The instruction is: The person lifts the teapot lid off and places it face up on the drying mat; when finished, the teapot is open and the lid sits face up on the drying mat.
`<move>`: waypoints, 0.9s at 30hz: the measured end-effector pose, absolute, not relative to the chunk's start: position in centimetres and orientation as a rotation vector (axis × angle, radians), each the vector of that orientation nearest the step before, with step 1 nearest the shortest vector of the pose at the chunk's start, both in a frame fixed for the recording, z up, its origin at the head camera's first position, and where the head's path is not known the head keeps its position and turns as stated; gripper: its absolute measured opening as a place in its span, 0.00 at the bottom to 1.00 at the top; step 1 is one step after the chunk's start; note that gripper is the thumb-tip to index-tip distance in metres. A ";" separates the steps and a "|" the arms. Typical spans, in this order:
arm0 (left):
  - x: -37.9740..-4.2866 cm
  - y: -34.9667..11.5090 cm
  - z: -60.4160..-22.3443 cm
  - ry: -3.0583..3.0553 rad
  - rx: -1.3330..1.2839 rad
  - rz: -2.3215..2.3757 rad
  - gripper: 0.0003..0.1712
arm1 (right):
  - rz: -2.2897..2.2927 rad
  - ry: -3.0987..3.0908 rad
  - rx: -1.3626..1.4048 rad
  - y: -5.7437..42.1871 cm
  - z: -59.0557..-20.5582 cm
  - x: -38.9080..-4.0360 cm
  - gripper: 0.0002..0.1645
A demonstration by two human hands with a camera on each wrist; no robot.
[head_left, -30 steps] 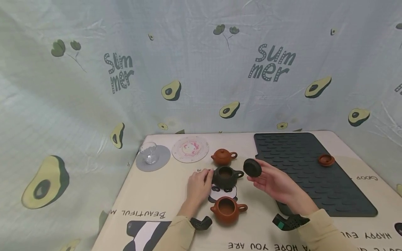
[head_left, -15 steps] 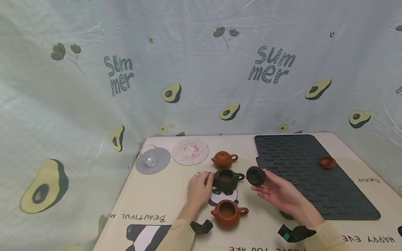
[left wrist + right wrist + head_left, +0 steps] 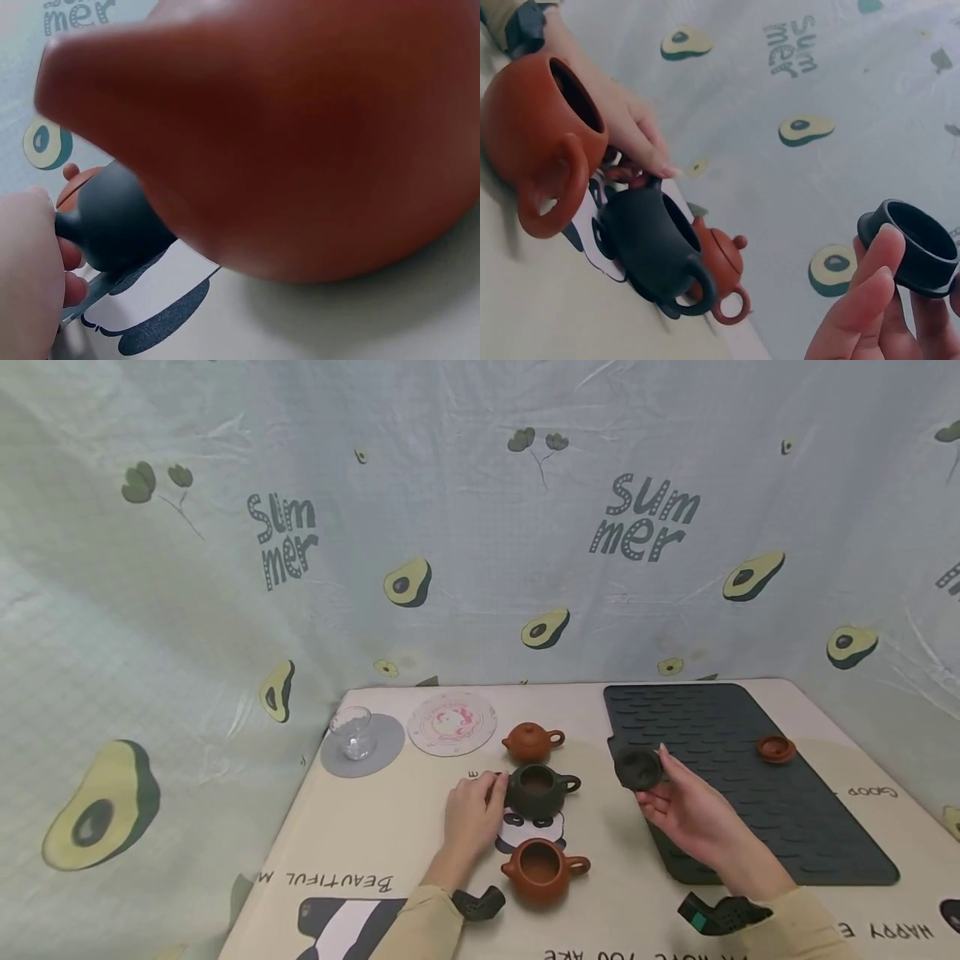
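My left hand (image 3: 472,812) pinches the spout of a black teapot (image 3: 537,795), which stands lidless on the table. In my right hand (image 3: 693,822) is the black teapot lid (image 3: 639,769), held in the air over the dark mat's left edge; the right wrist view shows the lid's hollow, rimmed underside (image 3: 922,240) and fingertips round its edge. A lidless reddish-brown teapot (image 3: 538,874) stands nearer me, its spout pointing left, and fills much of the left wrist view. Behind the black pot sits a smaller reddish-brown teapot (image 3: 530,742) with its lid on.
On the right lies a dark ridged mat (image 3: 750,827) bearing a reddish-brown lid (image 3: 776,749). At the back left, a clear glass (image 3: 356,735) stands on a grey round coaster (image 3: 386,752), beside a round pink-and-white patterned mat (image 3: 452,745). A printed curtain rises behind the table.
My right hand has moved right, carrying the black lid away from the black teapot and turning its underside upward. The left hand has stayed at the spout.
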State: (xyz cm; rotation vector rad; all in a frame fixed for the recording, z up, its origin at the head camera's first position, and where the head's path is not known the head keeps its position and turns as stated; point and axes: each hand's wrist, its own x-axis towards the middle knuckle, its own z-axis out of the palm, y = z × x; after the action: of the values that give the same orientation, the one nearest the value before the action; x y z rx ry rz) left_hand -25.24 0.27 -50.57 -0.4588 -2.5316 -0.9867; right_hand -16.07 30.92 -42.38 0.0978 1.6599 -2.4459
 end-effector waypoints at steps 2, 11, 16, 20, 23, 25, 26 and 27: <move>-25.3 0.2 -50.5 -2.531 -0.458 -0.985 0.16 | -2.459 1.661 0.124 31.3 -42.4 -16.0 0.35; -25.4 0.3 -50.7 -2.560 -0.437 -0.990 0.16 | -2.480 1.539 0.168 32.9 -43.3 -15.1 0.18; -25.4 0.4 -50.8 -2.565 -0.434 -0.990 0.17 | -2.357 1.663 0.284 33.2 -43.5 -14.9 0.35; -25.2 0.4 -50.7 -2.562 -0.433 -0.998 0.17 | -2.322 1.724 0.315 33.5 -43.7 -15.0 0.37; -25.2 0.4 -50.7 -2.564 -0.431 -1.006 0.17 | -2.287 1.781 0.308 33.9 -43.9 -15.0 0.48; -25.2 0.4 -50.7 -2.566 -0.426 -1.012 0.17 | -2.260 1.829 0.305 34.2 -44.1 -15.1 0.54; -25.2 0.4 -50.7 -2.564 -0.424 -1.009 0.17 | -2.244 1.858 0.307 34.3 -44.2 -15.2 0.56; -25.2 0.3 -50.7 -2.564 -0.424 -1.009 0.17 | -2.231 1.884 0.312 34.5 -44.3 -15.2 0.57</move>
State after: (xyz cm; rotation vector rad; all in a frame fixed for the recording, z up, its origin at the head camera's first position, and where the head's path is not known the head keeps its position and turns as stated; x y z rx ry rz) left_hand -25.23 0.34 -50.69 -0.4235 -2.5637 -1.0092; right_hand -15.23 34.48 -44.28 0.3116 1.8838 -2.2314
